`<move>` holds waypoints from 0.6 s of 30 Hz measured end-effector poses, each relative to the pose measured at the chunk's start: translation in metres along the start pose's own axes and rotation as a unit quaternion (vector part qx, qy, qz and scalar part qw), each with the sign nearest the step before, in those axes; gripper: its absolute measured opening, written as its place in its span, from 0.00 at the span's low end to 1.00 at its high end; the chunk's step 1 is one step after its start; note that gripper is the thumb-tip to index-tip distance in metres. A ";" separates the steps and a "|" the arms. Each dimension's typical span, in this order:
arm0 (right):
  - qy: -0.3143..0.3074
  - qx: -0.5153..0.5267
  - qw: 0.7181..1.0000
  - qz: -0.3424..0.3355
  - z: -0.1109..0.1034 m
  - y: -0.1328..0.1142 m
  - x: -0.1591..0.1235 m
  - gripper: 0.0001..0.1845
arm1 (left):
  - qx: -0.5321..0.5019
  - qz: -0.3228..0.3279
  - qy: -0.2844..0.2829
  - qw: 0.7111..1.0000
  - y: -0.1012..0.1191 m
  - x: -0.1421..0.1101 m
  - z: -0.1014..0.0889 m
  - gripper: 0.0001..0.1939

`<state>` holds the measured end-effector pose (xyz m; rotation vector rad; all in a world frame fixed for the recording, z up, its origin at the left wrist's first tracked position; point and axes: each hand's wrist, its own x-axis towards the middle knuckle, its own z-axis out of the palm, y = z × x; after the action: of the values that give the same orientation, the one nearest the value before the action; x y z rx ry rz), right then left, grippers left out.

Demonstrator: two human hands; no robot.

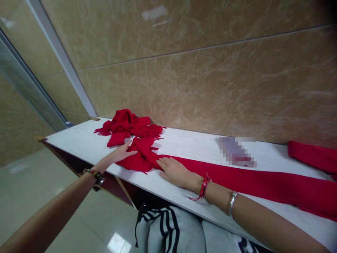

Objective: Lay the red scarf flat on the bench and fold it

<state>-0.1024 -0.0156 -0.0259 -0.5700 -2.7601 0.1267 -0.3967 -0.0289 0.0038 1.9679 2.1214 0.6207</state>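
Along the white counter [189, 141] | red scarf [237, 180] is laid lengthwise, bunched toward the counter's front edge | scarf is touched by left hand [121, 152], fingers spread, and right hand [174, 172], fingers outstretched | creases could be caused by uneven pressing.

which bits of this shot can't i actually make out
All in the head view:
Long scarf: one end cut off by the right edge.
Red cloth at far right: cut off by that edge.
Pixelated item: blurred over, details lost.
Cloth under the right hand: hidden by the palm.
Space under the white top: too dark.
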 end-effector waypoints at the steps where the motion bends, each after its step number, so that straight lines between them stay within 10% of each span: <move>1: 0.000 0.002 1.000 0.001 0.005 0.002 0.002 0.24 | -0.038 -0.032 -0.005 0.999 -0.004 0.000 -0.002 0.43; 7: 0.004 0.020 1.000 0.005 0.014 0.007 -0.001 0.23 | -0.240 -0.150 -0.113 0.952 -0.002 -0.008 -0.029 0.31; 13: 0.006 0.027 1.000 0.005 0.009 0.002 -0.001 0.24 | -0.439 -0.079 -0.158 0.881 0.020 -0.014 -0.031 0.23; 18: 0.038 0.042 0.997 0.056 0.008 -0.001 -0.002 0.32 | -0.341 -0.028 -0.121 0.932 0.045 -0.013 -0.011 0.30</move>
<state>-0.1038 -0.0172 -0.0336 -0.6933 -2.6363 0.2410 -0.3589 -0.0420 0.0305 1.4939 1.5197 0.8970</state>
